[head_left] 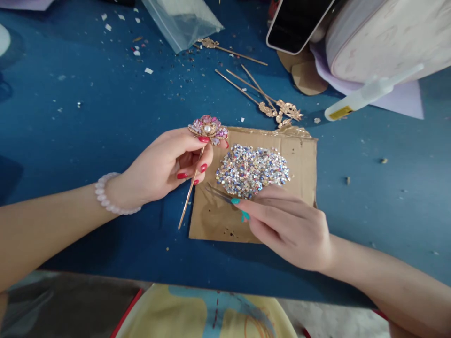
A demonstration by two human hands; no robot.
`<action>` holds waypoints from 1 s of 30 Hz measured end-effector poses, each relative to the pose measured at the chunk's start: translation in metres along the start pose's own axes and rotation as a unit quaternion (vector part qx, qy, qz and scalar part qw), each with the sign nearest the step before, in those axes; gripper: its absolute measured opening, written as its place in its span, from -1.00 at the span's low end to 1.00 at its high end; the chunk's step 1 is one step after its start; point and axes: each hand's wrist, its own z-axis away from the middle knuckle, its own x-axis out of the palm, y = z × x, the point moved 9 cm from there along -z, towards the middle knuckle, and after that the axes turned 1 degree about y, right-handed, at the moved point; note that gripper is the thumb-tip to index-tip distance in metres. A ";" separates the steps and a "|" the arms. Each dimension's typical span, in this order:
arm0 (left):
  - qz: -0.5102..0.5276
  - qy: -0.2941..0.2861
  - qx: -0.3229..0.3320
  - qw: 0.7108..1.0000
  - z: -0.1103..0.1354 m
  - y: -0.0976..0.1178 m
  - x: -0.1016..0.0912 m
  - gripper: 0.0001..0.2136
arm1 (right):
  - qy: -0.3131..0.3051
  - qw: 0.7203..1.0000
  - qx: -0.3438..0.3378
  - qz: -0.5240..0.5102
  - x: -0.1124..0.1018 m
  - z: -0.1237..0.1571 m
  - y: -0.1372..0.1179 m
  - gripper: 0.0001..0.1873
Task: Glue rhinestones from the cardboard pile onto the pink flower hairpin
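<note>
My left hand (164, 166) is closed around a gold hairpin (192, 185), its stick running down past my fingers. The pin's flower head (208, 128), set with pink stones and a pearl, stands above my thumb. My right hand (287, 227) pinches a pair of tweezers (218, 193), whose tips point left at the lower edge of a pile of small iridescent rhinestones (252, 169). The pile lies on a piece of brown cardboard (296, 176) on the blue table (88, 117).
Several bare gold hairpins (260, 96) lie behind the cardboard, and one more (229, 49) beside a clear plastic bag (181, 21). A glue bottle (369, 94), a phone (296, 23) and a pale round box (387, 35) sit at the back right. Small scraps dot the table.
</note>
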 end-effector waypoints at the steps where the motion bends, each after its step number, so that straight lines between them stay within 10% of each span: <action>1: -0.001 0.001 0.001 1.000 0.000 0.000 0.000 -0.64 | -0.002 1.000 -0.003 0.000 0.000 0.000 -0.001 -0.77; 30: -0.005 0.003 -0.001 1.000 0.001 0.000 0.000 -0.64 | -0.003 0.998 -0.001 -0.055 0.005 -0.004 -0.003 -0.81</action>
